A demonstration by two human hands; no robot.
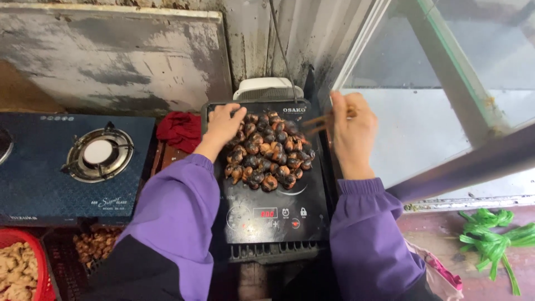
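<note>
**Grilling snails on the cooktop, mid-frame**

Looking down from the head cam, I've got a heap of dark glossy snails [270, 149] piled on a black induction cooktop [273, 214] at the centre of the frame. My left hand [223, 125] sits at the upper left edge of the pile, fingers curled down and touching the shells; can't tell if it's actually pinching one. My right hand [352, 131] is closed around a pair of wooden chopsticks [319, 124], tips pointing left just over the top right of the heap. Both arms are in purple sleeves [175, 217].

Labels: the cooktop has white lettering at its top edge and a small red digit display [265, 213] with white icons lower down. At left, a dark blue gas stove [39, 167] with white script near its front edge. A red cloth [179, 129] lies between the two. Lower left there's a red basket [33, 245], lower right some green leaf strips [490, 239].
</note>
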